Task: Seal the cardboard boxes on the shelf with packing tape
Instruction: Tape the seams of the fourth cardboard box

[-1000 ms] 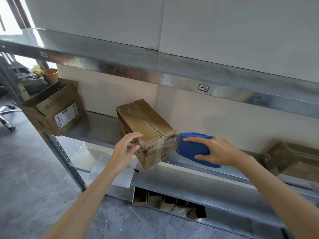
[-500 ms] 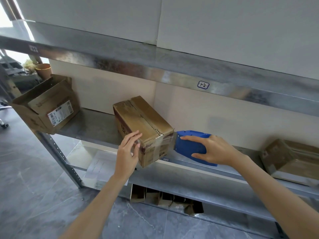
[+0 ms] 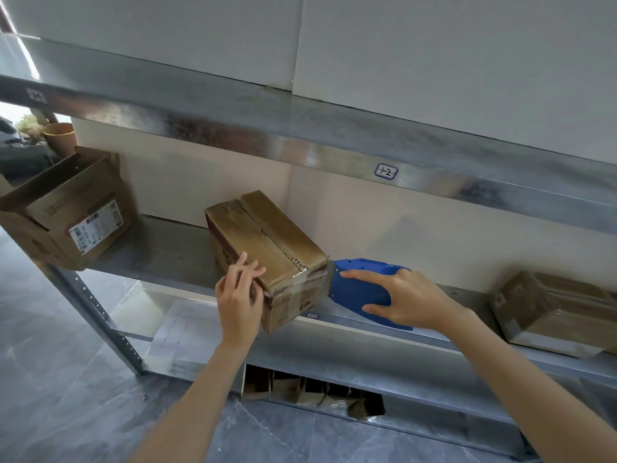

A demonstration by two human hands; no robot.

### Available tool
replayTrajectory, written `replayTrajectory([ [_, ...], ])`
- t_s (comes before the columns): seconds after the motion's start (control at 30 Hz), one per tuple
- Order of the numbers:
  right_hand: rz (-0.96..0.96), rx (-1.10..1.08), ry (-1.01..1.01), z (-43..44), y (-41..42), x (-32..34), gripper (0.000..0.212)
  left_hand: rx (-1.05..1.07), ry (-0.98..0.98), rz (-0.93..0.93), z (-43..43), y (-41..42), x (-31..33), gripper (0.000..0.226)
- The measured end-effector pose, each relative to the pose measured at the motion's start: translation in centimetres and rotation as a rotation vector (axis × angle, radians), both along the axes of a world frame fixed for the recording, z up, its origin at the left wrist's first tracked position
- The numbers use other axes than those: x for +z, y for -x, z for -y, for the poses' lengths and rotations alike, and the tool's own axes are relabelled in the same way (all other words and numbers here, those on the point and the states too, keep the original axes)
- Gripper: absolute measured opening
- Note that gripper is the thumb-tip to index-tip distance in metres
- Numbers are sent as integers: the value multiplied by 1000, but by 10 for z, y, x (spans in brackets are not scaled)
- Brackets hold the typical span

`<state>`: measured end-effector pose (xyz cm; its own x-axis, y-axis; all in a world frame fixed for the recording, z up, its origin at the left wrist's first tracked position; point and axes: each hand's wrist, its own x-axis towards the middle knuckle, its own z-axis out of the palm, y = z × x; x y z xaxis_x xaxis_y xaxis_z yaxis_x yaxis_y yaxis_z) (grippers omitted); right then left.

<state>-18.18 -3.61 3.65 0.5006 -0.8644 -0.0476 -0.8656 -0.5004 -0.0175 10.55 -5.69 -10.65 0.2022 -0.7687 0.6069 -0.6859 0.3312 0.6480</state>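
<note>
Touching the closed box (image 3: 267, 235), left hand (image 3: 238, 304) has straight fingers (image 3: 249, 274); right hand (image 3: 412, 302) grips the blue tape dispenser (image 3: 359, 290).

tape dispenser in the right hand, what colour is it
Blue. The tape dispenser shows best in the head view, held by the right hand against the box.

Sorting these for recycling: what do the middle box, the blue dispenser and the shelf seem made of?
Middle box: brown cardboard, matte, with glossy clear tape at its end. Blue tape dispenser: likely moulded plastic, smooth, uniform colour. Shelf: probably galvanised steel, grey with mottled sheen.
</note>
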Motion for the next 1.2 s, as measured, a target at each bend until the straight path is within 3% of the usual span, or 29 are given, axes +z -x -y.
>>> replayTrajectory([
  [0.27, 10, -24, 9, 6, -1, -5, 67, -102, -50, 125, -9, -10, 3, 54],
  [0.53, 2, -27, 24, 9, 0, -5, 67, 33, 10, 69, 6, -10, 14, 31],
  [1.2, -8, -26, 20, 13, -4, -4, 67, -229, -64, 63, -14, -6, -1, 57],
])
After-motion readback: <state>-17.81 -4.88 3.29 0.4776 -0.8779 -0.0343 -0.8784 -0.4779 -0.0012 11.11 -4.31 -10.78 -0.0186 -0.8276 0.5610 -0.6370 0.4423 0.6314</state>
